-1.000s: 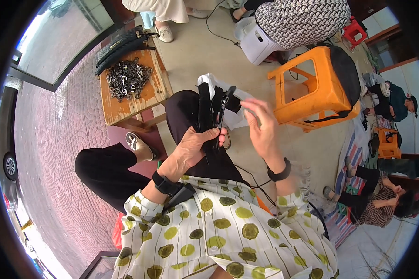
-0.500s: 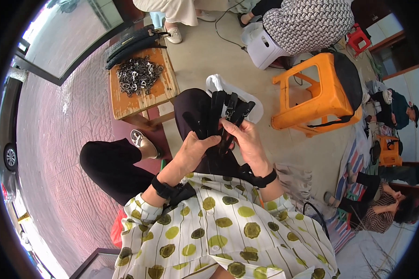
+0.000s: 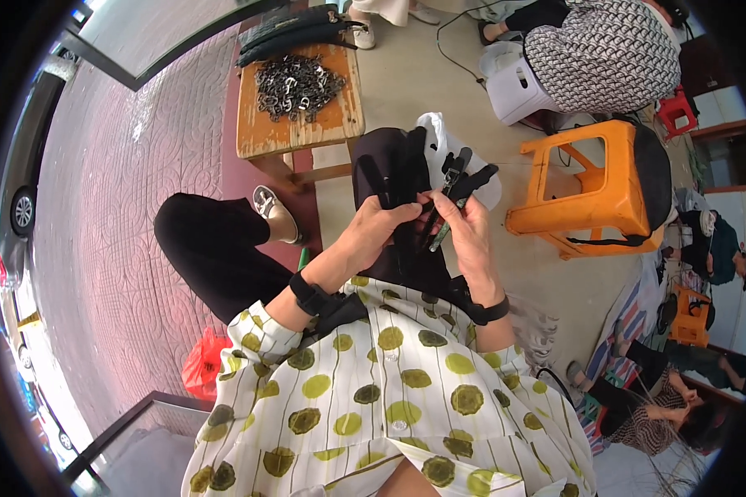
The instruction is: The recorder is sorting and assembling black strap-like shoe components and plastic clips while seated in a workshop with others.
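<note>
Head view, looking down on a seated person in a white top with green spots and black trousers. Left hand is raised over the lap, fingers curled shut around a bundle of black straps that stands up from the fist and fans slightly at the top. Right hand sits just beside it, thumb and fingers pinched closed on a black clip piece that angles up and to the right; the two hands touch or nearly touch at the fingertips. Whether the clip piece is already joined to a strap cannot be told. A dark band sits on each wrist.

Behind the hands, a white plastic bag lies on the knee. Beyond the knees stands a low wooden counter carrying a heap of small metal buckles, with long black strips lying along its far edge. An orange plastic stool stands to the right, near the right hand but apart from it. A white box-shaped thing sits on the floor beyond the stool, beside another person in a patterned top. A red bag lies on the pink paving at lower left.
</note>
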Tool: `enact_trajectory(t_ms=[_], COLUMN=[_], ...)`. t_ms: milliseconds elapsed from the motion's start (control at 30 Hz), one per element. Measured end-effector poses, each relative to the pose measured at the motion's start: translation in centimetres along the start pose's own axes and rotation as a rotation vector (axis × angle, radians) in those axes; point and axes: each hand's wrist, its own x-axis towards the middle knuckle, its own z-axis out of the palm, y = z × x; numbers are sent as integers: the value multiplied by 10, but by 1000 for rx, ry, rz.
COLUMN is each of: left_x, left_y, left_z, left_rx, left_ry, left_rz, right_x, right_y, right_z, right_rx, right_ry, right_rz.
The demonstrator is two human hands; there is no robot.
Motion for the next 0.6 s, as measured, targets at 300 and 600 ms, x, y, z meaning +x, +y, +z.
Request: enact_trajectory(t_ms=[300, 600], left_x=[-9, 14], left_y=[4, 12], left_z=[12, 8], left_rx=[230, 378], left_ry=[19, 32], left_rz=[158, 230], right_x=[-4, 16], right_y=[-3, 10], right_z=[5, 0], right_rx=[-291, -586], right_ry=[-100, -84], right_rz=[66, -70])
